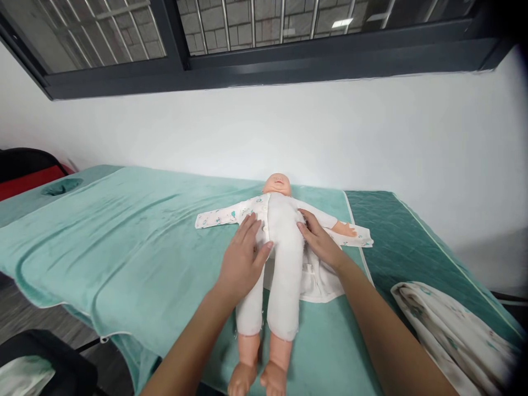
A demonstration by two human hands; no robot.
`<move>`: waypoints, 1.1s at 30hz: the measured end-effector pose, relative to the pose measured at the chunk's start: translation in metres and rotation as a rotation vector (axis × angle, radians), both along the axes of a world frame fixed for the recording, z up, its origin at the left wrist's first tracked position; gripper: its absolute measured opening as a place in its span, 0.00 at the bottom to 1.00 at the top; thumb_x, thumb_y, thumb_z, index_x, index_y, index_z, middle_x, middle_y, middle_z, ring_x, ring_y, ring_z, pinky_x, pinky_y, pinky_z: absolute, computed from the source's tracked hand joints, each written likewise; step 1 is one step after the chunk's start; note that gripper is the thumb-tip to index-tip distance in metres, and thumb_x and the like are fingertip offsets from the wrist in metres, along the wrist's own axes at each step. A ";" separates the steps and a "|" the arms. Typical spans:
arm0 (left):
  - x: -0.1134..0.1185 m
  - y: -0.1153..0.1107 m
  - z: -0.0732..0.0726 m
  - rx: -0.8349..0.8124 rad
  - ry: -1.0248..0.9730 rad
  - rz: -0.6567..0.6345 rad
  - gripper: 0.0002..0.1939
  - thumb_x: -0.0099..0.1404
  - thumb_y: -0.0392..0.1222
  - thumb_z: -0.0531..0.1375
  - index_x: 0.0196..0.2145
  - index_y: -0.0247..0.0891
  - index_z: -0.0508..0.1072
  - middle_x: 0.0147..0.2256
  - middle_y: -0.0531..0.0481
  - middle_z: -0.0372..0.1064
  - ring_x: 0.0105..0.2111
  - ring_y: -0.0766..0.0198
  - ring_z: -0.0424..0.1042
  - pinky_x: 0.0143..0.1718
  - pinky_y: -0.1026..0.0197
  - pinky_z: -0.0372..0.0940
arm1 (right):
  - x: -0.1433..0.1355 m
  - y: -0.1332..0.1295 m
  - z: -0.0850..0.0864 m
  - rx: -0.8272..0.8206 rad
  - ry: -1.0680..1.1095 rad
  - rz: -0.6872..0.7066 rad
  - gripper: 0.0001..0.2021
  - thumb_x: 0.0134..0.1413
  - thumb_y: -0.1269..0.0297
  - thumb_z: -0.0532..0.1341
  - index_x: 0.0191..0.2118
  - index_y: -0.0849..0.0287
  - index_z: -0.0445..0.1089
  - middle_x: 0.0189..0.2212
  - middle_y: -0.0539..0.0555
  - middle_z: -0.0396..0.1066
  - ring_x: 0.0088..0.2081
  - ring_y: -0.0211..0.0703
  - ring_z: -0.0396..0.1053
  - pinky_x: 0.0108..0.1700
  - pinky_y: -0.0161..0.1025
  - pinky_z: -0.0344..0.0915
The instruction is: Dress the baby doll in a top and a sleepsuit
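A baby doll (282, 184) lies on its back, head away from me and bare feet nearest me. White trousers (284, 286) cover its legs and reach up its torso. A white patterned baby shirt (218, 216) is spread around it; the left front lies over the chest, and the right side is laid out under the doll's bare hand. My left hand (246, 258) rests with fingers stretched on the doll's left-hand side in view. My right hand (319, 239) touches the opposite side of the torso, thumb and index finger apart; its other fingers are partly hidden.
A light green cover (136, 236) lies over the bed, with a darker green part (383, 242) at right. Folded patterned cloth (449, 330) sits at the lower right. A white wall and barred window are behind. A black chair (45, 352) stands lower left.
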State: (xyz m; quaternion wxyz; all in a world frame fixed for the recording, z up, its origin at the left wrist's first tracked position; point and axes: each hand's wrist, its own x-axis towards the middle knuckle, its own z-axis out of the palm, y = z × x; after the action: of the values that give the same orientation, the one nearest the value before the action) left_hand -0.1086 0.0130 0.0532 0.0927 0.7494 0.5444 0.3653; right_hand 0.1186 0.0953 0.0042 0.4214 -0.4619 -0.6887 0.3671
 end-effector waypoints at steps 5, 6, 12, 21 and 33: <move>0.007 0.004 -0.008 -0.042 0.254 -0.071 0.30 0.74 0.50 0.45 0.68 0.35 0.50 0.71 0.44 0.40 0.71 0.58 0.36 0.71 0.46 0.41 | 0.000 0.001 -0.001 -0.062 0.092 0.018 0.29 0.63 0.41 0.52 0.65 0.45 0.53 0.68 0.51 0.51 0.69 0.47 0.48 0.70 0.50 0.46; 0.009 0.004 -0.007 -0.037 0.283 -0.077 0.29 0.75 0.49 0.43 0.68 0.35 0.51 0.70 0.44 0.41 0.71 0.60 0.37 0.71 0.47 0.39 | 0.000 0.001 -0.001 -0.076 0.116 0.021 0.29 0.62 0.41 0.52 0.65 0.44 0.54 0.68 0.51 0.52 0.69 0.47 0.48 0.69 0.50 0.46; 0.011 0.006 0.001 -0.009 0.321 -0.129 0.26 0.76 0.47 0.41 0.66 0.36 0.55 0.69 0.46 0.46 0.70 0.63 0.40 0.71 0.49 0.39 | 0.000 0.000 0.002 -0.080 0.130 0.067 0.30 0.62 0.41 0.54 0.65 0.45 0.54 0.69 0.51 0.50 0.69 0.47 0.48 0.70 0.49 0.45; 0.016 0.021 0.015 -0.009 0.249 -0.183 0.23 0.75 0.46 0.43 0.62 0.37 0.62 0.68 0.45 0.51 0.69 0.60 0.47 0.70 0.50 0.44 | 0.001 0.000 0.001 -0.038 0.139 0.123 0.28 0.63 0.45 0.55 0.65 0.45 0.54 0.69 0.50 0.50 0.68 0.45 0.49 0.69 0.48 0.46; -0.008 0.072 0.038 -0.137 -0.129 0.194 0.22 0.70 0.52 0.49 0.55 0.42 0.71 0.56 0.47 0.70 0.55 0.54 0.68 0.57 0.53 0.62 | -0.001 -0.006 0.010 -0.089 0.077 0.072 0.31 0.63 0.42 0.53 0.67 0.46 0.51 0.69 0.50 0.48 0.69 0.46 0.46 0.70 0.47 0.44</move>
State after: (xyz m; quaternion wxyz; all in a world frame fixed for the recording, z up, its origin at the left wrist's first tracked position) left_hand -0.1163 0.0846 0.0910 0.1428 0.6602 0.6309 0.3817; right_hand 0.1173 0.0894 0.0143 0.4131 -0.4406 -0.6713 0.4296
